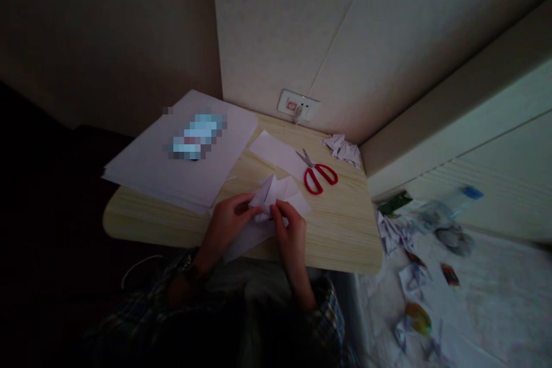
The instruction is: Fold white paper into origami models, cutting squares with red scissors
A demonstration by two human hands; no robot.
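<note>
Folded paper, held in two hands above a small table

Sleeves [332,310], plaid: seen at the near edge, dark and partly lost in shadow.

Left hand [230,215]: thumb and forefinger clamped on the left side of the folded paper [272,192]; the other fingers cannot be made out. The piece is presumably steadied by this grip.

Right hand [291,224]: thumb and fingertips brought together on the near right part of the same piece, apparently so that a small flap or crease can be controlled. The folded paper is thus kept between both hands, over the near middle of the table [345,236].

Sheet [248,238]: laid beneath the hands, toward the near edge.

Scissors [317,175], red-handled: set down just right of the work, blades slightly parted and directed away, over the strip [276,152]; probably left there for easy reach.

Stack [142,155], white paper: placed at the left, likely to keep the working area free. The phone [198,135], blurred, is rested on top, perhaps where its screen can be viewed.

Folded pieces [342,149]: gathered at the far right corner, seemingly out of the way.

Socket [297,104]: mounted on the wall behind, with a plug [299,112] inserted.
</note>
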